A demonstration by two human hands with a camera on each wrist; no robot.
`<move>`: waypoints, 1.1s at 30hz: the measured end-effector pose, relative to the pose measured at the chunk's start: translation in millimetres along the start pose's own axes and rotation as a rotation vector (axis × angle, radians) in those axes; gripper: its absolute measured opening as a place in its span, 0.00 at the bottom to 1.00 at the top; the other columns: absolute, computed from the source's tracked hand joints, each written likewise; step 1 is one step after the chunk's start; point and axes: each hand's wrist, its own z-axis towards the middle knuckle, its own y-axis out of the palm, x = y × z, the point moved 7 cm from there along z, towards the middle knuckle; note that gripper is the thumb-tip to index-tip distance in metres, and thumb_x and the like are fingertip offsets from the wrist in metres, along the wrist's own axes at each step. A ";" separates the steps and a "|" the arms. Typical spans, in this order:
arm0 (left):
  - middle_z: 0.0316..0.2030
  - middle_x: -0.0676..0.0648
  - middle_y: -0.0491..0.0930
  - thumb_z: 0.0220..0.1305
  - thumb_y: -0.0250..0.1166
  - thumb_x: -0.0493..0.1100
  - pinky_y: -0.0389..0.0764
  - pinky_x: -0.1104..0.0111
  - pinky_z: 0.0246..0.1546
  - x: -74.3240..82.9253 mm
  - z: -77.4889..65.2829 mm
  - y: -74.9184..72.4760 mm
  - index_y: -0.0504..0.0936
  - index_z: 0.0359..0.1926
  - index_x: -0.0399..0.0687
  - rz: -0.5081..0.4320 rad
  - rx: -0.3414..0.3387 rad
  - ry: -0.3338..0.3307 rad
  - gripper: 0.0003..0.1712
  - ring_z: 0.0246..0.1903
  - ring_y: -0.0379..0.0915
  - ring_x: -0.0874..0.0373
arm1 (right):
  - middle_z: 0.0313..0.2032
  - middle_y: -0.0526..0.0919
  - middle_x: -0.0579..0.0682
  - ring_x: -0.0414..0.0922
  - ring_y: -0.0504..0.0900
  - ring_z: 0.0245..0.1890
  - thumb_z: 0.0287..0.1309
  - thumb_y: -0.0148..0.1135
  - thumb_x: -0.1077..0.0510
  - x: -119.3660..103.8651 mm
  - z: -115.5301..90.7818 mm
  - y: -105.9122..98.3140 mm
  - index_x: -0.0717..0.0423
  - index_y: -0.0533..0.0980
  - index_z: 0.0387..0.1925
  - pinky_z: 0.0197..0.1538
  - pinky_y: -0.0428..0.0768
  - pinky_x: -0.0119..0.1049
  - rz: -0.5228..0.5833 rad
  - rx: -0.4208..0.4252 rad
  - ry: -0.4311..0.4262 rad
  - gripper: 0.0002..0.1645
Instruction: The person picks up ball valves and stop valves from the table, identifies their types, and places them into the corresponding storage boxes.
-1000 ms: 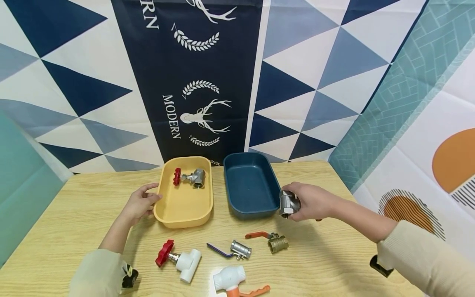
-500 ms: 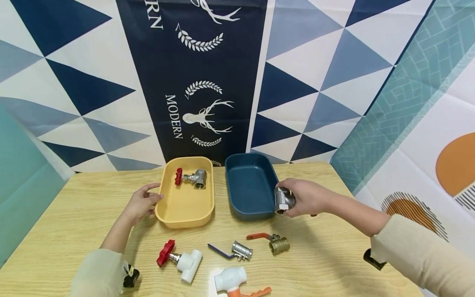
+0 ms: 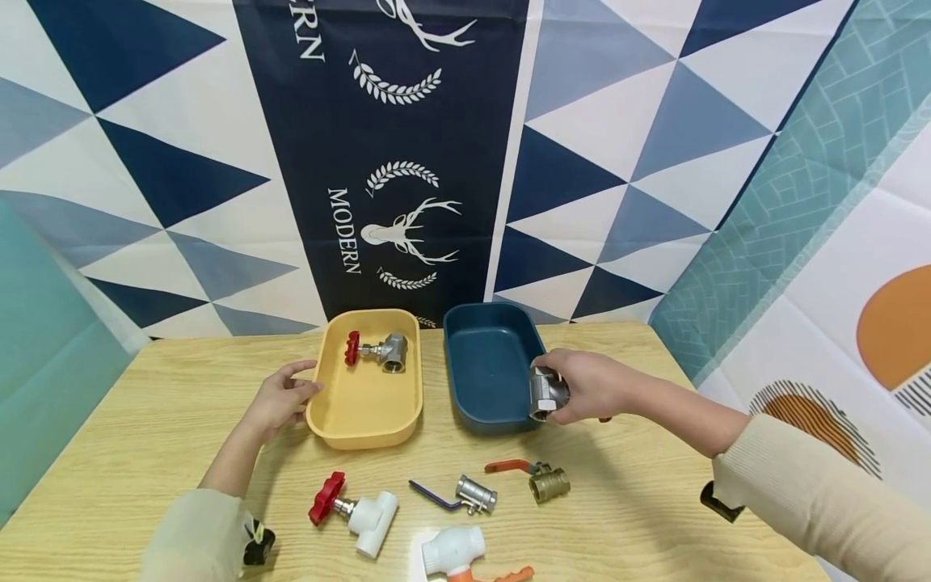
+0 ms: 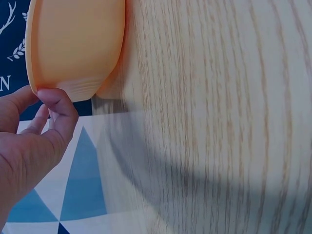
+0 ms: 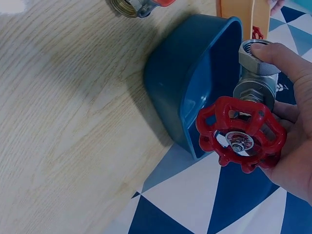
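Note:
My right hand (image 3: 585,384) grips a steel gate valve (image 5: 256,80) by its body, thumb at the threaded opening. The valve's red handwheel (image 5: 241,131) faces the right wrist camera. In the head view the valve overlaps the right rim of a dark blue plastic tray (image 3: 483,424). On the other side, my left hand (image 3: 280,400) pinches the left rim of a yellow tray (image 3: 364,440) between thumb and fingers, which the left wrist view shows close up. Inside the yellow tray lies another steel valve (image 3: 393,352) with a red handwheel.
In front of the trays lie a white plastic valve (image 3: 373,517) with a red handwheel, a small steel ball valve (image 3: 476,493) with a purple lever, a brass ball valve (image 3: 550,484) and a white ball valve (image 3: 454,548) with an orange lever. Patterned cloth (image 3: 393,162) hangs behind the wooden table.
My right hand has carried the gate valve leftward, from beside the blue tray to its right rim. The left hand keeps its hold on the yellow tray. The head view has shifted slightly.

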 end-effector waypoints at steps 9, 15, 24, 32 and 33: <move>0.47 0.37 0.72 0.67 0.55 0.40 0.81 0.65 0.33 -0.1 -1.2 0.8 0.54 0.69 0.39 0.004 0.002 -0.007 0.33 0.34 0.76 0.58 | 0.42 0.78 0.50 0.38 0.73 0.33 0.41 0.72 0.50 -5.5 6.2 -1.5 0.63 0.69 0.57 0.33 0.73 0.29 0.009 -0.002 -0.033 0.41; 0.47 0.36 0.72 0.67 0.55 0.40 0.81 0.65 0.33 -0.6 -2.0 0.8 0.54 0.69 0.39 0.003 0.004 -0.013 0.33 0.34 0.76 0.58 | 0.42 0.78 0.51 0.39 0.74 0.34 0.40 0.73 0.50 -8.4 9.4 -3.7 0.64 0.70 0.56 0.34 0.74 0.30 -0.001 0.003 -0.047 0.41; 0.44 0.40 0.74 0.66 0.55 0.39 0.82 0.65 0.34 -1.0 -0.3 -0.5 0.55 0.69 0.39 -0.014 -0.005 0.007 0.33 0.33 0.76 0.60 | 0.42 0.78 0.52 0.39 0.74 0.34 0.42 0.72 0.50 -13.0 14.6 -7.7 0.64 0.69 0.56 0.34 0.74 0.30 -0.011 -0.008 -0.080 0.40; 0.43 0.41 0.74 0.66 0.55 0.39 0.82 0.66 0.33 -0.6 -0.7 -0.6 0.55 0.68 0.39 -0.011 0.000 0.007 0.32 0.32 0.76 0.61 | 0.42 0.77 0.50 0.39 0.74 0.34 0.43 0.72 0.49 -16.3 19.7 -8.8 0.63 0.69 0.57 0.34 0.74 0.30 -0.014 -0.027 -0.068 0.41; 0.43 0.41 0.74 0.66 0.55 0.39 0.82 0.66 0.33 -0.6 -0.7 -0.6 0.55 0.68 0.39 -0.011 0.000 0.006 0.32 0.32 0.76 0.61 | 0.42 0.77 0.51 0.40 0.74 0.34 0.43 0.72 0.50 -16.7 20.0 -9.0 0.64 0.69 0.57 0.34 0.74 0.30 -0.014 -0.027 -0.070 0.41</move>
